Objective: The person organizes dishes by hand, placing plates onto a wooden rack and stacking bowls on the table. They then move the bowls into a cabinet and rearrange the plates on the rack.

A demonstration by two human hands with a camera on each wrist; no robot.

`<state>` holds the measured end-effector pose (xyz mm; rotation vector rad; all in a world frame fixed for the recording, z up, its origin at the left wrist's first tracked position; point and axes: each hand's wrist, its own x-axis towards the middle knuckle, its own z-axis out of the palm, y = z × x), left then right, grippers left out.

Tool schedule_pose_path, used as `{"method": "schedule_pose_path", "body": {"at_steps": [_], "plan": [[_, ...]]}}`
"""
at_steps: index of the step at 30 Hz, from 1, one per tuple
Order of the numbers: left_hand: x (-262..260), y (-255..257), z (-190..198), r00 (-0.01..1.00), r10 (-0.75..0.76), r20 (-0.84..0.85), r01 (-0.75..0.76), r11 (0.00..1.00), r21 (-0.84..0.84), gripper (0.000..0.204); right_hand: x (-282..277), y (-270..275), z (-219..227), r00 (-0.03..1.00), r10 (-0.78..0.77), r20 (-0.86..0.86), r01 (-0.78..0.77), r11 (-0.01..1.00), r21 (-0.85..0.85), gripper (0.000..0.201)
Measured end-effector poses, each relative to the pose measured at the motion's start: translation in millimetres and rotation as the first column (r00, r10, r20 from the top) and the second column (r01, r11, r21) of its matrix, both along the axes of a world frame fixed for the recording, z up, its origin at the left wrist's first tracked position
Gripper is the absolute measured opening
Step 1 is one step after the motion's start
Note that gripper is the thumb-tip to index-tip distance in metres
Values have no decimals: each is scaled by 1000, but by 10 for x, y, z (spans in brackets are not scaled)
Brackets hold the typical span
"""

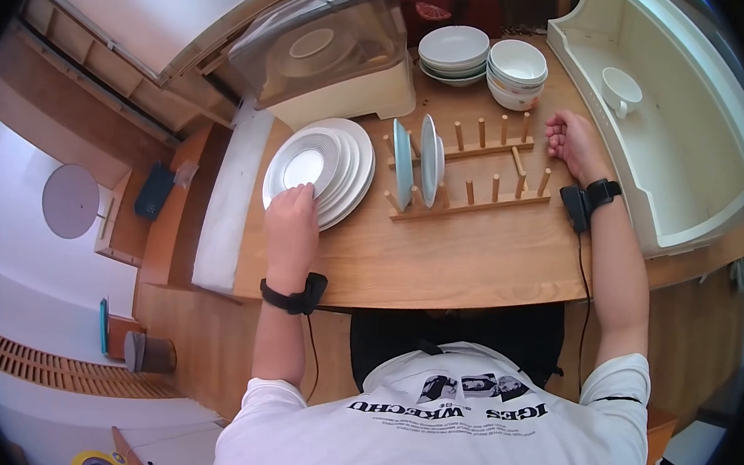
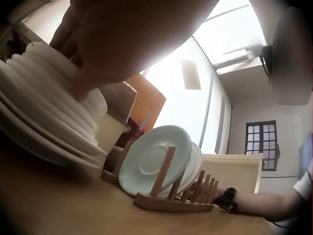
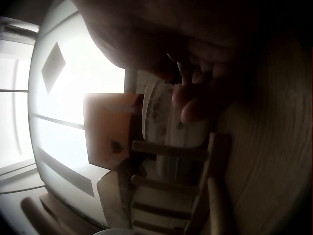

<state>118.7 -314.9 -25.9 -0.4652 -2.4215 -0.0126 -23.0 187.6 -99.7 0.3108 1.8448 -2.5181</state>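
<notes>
My left hand (image 1: 292, 231) is at the near rim of a stack of white plates (image 1: 354, 183) on the left of the table. Its fingers and thumb pinch the rim of the top plate (image 1: 306, 164), which has a patterned band. In the left wrist view the thumb overlaps the stacked rims (image 2: 49, 93). A wooden dish rack (image 1: 470, 207) stands in the middle, with a light green plate (image 1: 403, 165) and a white plate (image 1: 431, 160) upright between its pegs. My right hand (image 1: 576, 145) rests on the table beyond the rack's right end, its fingers loosely curled around nothing.
At the back are stacked shallow bowls (image 1: 454, 48) and deeper bowls (image 1: 518, 62). A box with a clear lid (image 1: 347, 99) stands behind the plates. On the right, a cream open container (image 1: 657, 167) holds a white cup (image 1: 619, 92). Cables hang from both wrists.
</notes>
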Motion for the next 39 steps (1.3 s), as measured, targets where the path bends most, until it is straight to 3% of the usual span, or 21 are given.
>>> {"method": "schedule_pose_path", "body": {"at_steps": [4, 7, 10, 13, 15, 17, 19, 22, 23, 26, 29, 34, 39], "plan": [[9, 100, 156, 997, 48, -65, -53, 995, -88, 9, 13, -13, 29, 1000, -9, 19, 9, 1000, 0, 24], [-140, 51, 252, 969, -55, -243, 26, 992, -120, 3, 26, -19, 39, 1000, -10, 20, 10, 1000, -7, 24], [-185, 115, 426, 955, 6, -298, -27, 998, -65, 7, 22, -23, 35, 1000, -3, 26, 3, 1000, -14, 23], [-192, 333, 671, 916, -39, -400, 45, 999, 5, 14, 27, -32, 47, 1000, -2, 27, 2, 1000, -14, 22], [-168, 570, 796, 902, -14, -431, 115, 971, 210, 16, 43, -41, 61, 1000, -5, 19, 5, 1000, -11, 22], [-133, 858, 914, 907, -7, -420, 207, 877, 434, 18, 31, -32, 49, 1000, 1, 19, -1, 1000, -11, 21], [-82, 1166, 1028, 927, -33, -374, 290, 696, 657, 20, 17, -27, 34, 1000, 4, 18, -4, 1000, -11, 21], [-48, 1614, 1156, 936, -155, -316, 351, 479, 804, 21, 19, -22, 35, 1000, 3, 18, -3, 1000, -13, 22], [-38, 1758, 1167, 950, -124, -286, 308, 512, 802, 22, 23, -24, 44, 1000, 6, 17, -6, 1000, -13, 22], [-128, 2036, 1038, 956, -105, -273, 257, 748, 612, 22, 39, -35, 67, 1000, 4, 22, -4, 1000, -13, 22], [-218, 2227, 831, 971, -137, -195, 212, 869, 446, 22, 53, -49, 89, 1000, 1, 31, 0, 1000, -6, 22], [-281, 2372, 478, 985, -104, -136, 123, 983, 139, 21, 25, -46, 64, 999, 11, 30, -12, 1000, 6, 22], [-268, 2472, 252, 999, 26, -30, -29, 994, -103, 14, 23, -56, 67, 1000, 14, 27, -14, 1000, 14, 24]]}}
